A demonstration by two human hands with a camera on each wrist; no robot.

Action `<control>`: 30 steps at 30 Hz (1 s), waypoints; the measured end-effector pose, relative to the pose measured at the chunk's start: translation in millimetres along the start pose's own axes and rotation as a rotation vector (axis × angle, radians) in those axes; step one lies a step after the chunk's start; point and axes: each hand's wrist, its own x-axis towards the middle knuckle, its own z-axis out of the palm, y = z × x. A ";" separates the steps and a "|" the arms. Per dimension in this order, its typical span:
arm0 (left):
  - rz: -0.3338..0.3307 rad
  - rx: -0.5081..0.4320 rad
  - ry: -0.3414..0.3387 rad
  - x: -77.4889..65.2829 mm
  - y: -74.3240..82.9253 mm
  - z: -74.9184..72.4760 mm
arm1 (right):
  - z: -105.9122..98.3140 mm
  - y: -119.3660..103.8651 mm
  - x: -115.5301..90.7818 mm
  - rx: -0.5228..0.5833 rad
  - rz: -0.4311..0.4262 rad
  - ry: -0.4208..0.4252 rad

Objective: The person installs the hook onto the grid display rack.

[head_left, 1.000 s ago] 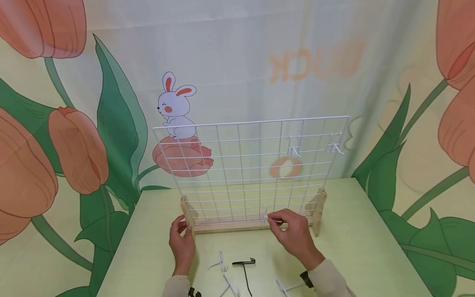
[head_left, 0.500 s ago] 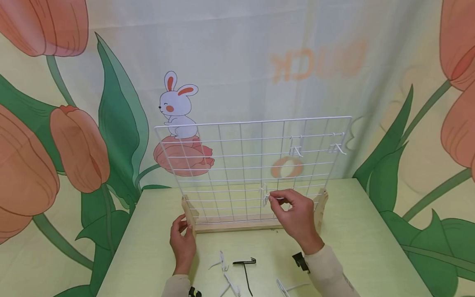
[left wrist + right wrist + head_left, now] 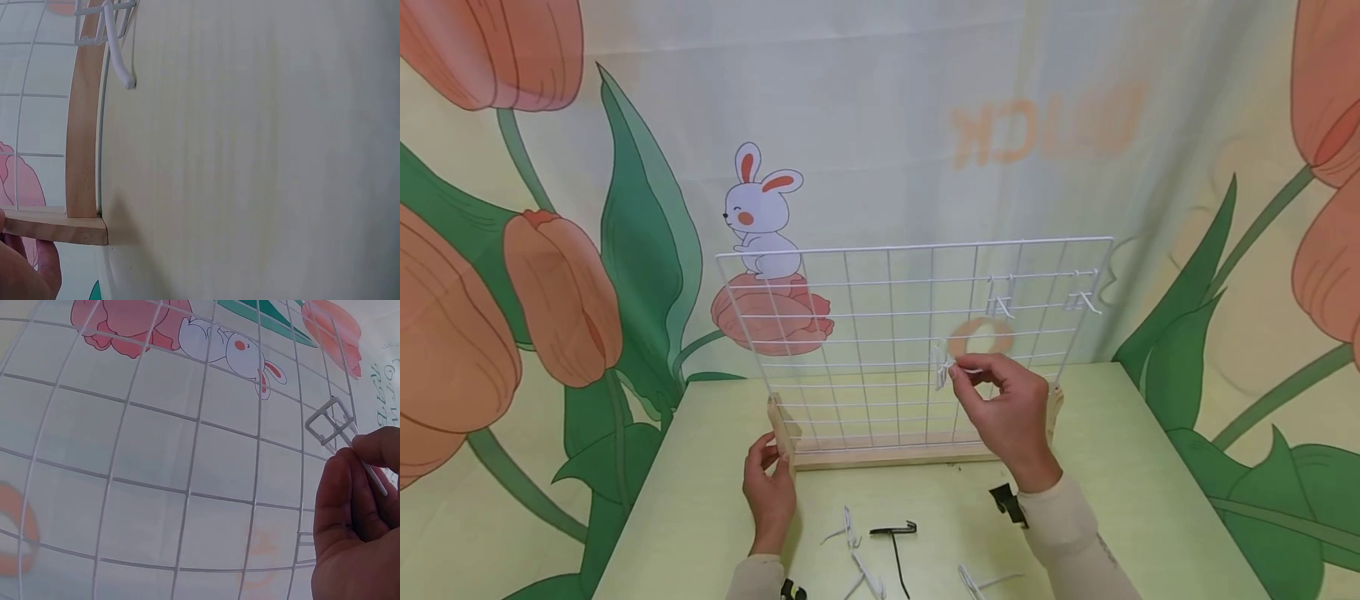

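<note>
A white wire grid panel point(image 3: 880, 248) stands upright in a wooden stand point(image 3: 887, 459). My left hand point(image 3: 769, 493) grips the stand's left end piece, thumb and fingers on either side of it; part of the hand shows at the lower left of the left wrist view. Between right thumb and fingertips I pinch a white grid hook point(image 3: 331, 422) by its prong. This right hand point(image 3: 1011, 417) holds the hook in front of the grid's lower middle, its square back plate facing the wires. Whether plate and wires touch, I cannot tell.
Two white hooks point(image 3: 1000, 307) point(image 3: 1082, 302) hang on the grid's upper right. On the table point(image 3: 1135, 500), nearer me, lie a black hook point(image 3: 893, 530) and several white hooks point(image 3: 848, 528). Behind the grid hangs a printed curtain point(image 3: 880, 125).
My right hand has risen with the white hook from the grid's bottom, near the wooden base, to higher up the wires. The left hand has stayed at the stand.
</note>
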 end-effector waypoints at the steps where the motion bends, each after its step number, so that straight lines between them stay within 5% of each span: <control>1: 0.003 0.004 0.003 -0.2 -0.3 -0.1 | -0.2 -1.2 2.2 0.004 -0.001 0.008; 14: -0.029 0.007 -0.007 -0.5 -1.4 0.7 | 7.3 -17.1 30.0 0.098 -0.011 0.072; 30: -0.031 0.023 -0.003 0.7 -1.7 1.3 | 29.0 -22.1 57.9 -0.005 -0.085 0.132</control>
